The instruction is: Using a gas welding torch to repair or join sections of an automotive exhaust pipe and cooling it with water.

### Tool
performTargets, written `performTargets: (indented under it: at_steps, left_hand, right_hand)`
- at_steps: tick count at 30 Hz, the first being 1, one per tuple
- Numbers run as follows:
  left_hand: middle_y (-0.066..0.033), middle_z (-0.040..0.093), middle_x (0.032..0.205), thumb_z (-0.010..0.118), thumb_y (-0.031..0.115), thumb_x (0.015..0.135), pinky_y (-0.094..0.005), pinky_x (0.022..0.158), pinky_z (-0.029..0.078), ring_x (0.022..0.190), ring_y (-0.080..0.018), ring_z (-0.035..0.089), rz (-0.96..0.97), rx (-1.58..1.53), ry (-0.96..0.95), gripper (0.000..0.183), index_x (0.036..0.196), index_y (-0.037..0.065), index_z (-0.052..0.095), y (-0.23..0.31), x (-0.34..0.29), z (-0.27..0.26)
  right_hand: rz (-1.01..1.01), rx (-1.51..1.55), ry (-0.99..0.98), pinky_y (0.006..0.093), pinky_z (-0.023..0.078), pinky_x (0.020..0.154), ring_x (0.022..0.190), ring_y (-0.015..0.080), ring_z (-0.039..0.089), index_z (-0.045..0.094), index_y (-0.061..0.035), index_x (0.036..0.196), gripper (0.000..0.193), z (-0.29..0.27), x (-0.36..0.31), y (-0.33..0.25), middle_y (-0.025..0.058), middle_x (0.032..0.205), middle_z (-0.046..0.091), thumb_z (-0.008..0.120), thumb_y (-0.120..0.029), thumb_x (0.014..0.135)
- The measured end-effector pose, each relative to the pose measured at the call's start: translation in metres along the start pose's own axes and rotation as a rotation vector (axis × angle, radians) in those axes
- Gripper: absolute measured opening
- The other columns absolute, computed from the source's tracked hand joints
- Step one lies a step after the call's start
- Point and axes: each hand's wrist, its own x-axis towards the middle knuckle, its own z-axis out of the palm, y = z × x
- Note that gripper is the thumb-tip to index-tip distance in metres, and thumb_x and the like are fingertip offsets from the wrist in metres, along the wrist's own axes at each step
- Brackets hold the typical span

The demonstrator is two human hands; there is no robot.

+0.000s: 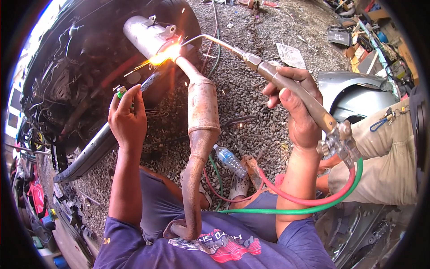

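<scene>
My right hand point(298, 101) is wrapped round the handle of a gas welding torch point(291, 85). The torch's thin bent tip reaches left to a rusty exhaust pipe point(204, 105), where it joins a silver muffler point(143, 38). Bright orange flame and sparks point(165, 54) hide that joint. The pipe's lower, flanged end rests against my lap and shirt. My left hand point(127, 119) is raised left of the pipe, apart from it. Its fingers pinch a small green lighter point(121, 92) with a metal top, mostly hidden by the fingers.
Red point(309, 199) and green point(295, 210) hoses run from the torch across my legs. A plastic bottle point(230, 160) lies on the gravel point(264, 130). A stripped car body point(67, 76) stands at left. At right are a person's trousered leg point(380, 161) and a silver fender point(349, 89).
</scene>
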Motion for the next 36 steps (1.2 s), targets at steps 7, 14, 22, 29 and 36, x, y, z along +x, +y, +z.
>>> performTargets:
  at_steps: [7,14,22,29,36]
  left_hand:
    - [-0.0135,0.08,0.106,0.083,0.016,0.102,-0.0445,0.086,0.061,0.095,-0.0348,0.078,0.081,-0.003,0.074,0.015,0.116,0.012,0.086,-0.003,-0.002,-0.003]
    - [-0.0121,0.082,0.108,0.083,0.015,0.103,-0.0426,0.09,0.062,0.1,-0.0318,0.079,0.056,-0.014,0.043,0.015,0.117,0.013,0.087,-0.003,0.0,-0.004]
    - [-0.012,0.079,0.105,0.083,0.017,0.102,-0.0447,0.087,0.061,0.097,-0.0342,0.078,0.101,-0.008,0.062,0.014,0.115,0.012,0.086,-0.005,0.004,0.005]
    - [-0.0118,0.08,0.107,0.083,0.017,0.102,-0.0445,0.086,0.061,0.097,-0.0343,0.077,0.108,0.0,0.063,0.013,0.114,0.012,0.086,-0.005,0.004,0.009]
    - [-0.0119,0.08,0.106,0.082,0.017,0.102,-0.0445,0.087,0.061,0.098,-0.0343,0.078,0.074,-0.017,0.051,0.013,0.115,0.013,0.086,-0.003,0.005,0.01]
  right_hand:
    - [0.033,-0.036,-0.079,0.0265,0.058,0.085,0.095,0.0108,0.071,0.071,-0.0002,0.137,0.04,0.009,-0.005,-0.021,0.0085,0.108,0.08,0.085,-0.018,0.104]
    - [0.024,-0.175,-0.068,0.0277,0.058,0.084,0.093,0.0111,0.071,0.069,0.0008,0.138,0.039,0.016,-0.004,-0.009,0.0093,0.105,0.079,0.08,-0.019,0.107]
    - [-0.007,-0.135,-0.037,0.0307,0.061,0.085,0.092,0.0149,0.072,0.064,0.0045,0.143,0.043,0.02,0.0,0.003,0.0165,0.111,0.078,0.073,-0.023,0.112]
    - [0.027,-0.104,0.002,0.0312,0.061,0.084,0.091,0.015,0.072,0.064,0.005,0.143,0.041,0.02,0.0,0.008,0.0167,0.111,0.078,0.072,-0.022,0.113]
    - [0.048,-0.02,0.028,0.026,0.061,0.084,0.095,0.0102,0.073,0.071,0.001,0.137,0.033,0.022,0.002,0.008,0.0087,0.108,0.08,0.079,-0.012,0.107]
